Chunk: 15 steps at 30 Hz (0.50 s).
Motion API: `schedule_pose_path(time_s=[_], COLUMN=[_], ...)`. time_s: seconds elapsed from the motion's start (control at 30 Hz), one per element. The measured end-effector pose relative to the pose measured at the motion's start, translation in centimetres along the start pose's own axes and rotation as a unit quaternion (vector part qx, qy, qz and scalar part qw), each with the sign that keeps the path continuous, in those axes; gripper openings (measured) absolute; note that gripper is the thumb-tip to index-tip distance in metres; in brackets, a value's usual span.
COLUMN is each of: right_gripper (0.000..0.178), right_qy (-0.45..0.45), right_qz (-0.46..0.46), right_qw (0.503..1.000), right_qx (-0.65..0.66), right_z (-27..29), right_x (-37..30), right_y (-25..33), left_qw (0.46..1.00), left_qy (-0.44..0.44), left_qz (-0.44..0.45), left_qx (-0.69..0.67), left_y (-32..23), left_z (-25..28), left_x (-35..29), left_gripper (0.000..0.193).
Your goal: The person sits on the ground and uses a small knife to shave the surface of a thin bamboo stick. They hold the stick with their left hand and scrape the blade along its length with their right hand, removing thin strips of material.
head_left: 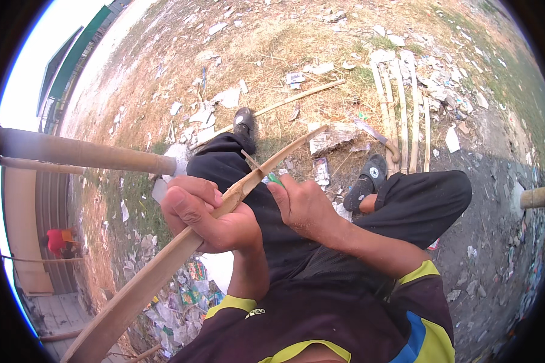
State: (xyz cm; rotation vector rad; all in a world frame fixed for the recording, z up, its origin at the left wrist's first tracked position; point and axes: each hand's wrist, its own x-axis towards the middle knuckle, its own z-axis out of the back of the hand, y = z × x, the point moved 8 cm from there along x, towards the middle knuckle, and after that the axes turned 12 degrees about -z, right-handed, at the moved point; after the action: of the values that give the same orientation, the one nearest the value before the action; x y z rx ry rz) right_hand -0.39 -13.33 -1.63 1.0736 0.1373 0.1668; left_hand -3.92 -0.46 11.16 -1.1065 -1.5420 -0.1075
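Note:
A long bamboo strip (145, 275) runs slantwise from the lower left up across my lap, its far end pointing away from me. My left hand (209, 215) is closed around its middle, thumb on top. My right hand (309, 206) is closed on a small knife with a green handle (274, 179), of which only a bit shows by the thumb and fingers. The knife meets the strip just beyond my left hand; most of its blade is hidden. At that spot a thin sliver (248, 158) stands up from the strip.
Several bamboo strips (415, 115) lie side by side at the far right, near a blade with a curved wooden handle (389, 145). Another strip (300, 97) lies beyond my left shoe. A thick pole (85, 151) juts in from the left. Paper litter covers the ground. A person in red (57, 242) is far left.

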Motion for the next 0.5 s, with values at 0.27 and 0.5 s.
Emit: schedule_pose_path(time_s=[0.27,0.5], right_gripper=[0.043,0.038], right_qy=[-0.014,0.000], right_qz=[0.027,-0.009], right_qw=[0.999,1.000], right_qx=[0.014,0.011], right_z=[1.0,0.7], right_x=[-0.4,0.3], right_y=[0.3,-1.9], left_qw=[0.999,0.999], left_qy=[0.023,0.003], left_qz=[-0.008,-0.015], left_qx=[-0.037,-0.045], left_y=[-0.4,-0.4], left_z=[-0.3,-0.4], left_x=[-0.2,-0.5], left_gripper=[0.034,0.036])
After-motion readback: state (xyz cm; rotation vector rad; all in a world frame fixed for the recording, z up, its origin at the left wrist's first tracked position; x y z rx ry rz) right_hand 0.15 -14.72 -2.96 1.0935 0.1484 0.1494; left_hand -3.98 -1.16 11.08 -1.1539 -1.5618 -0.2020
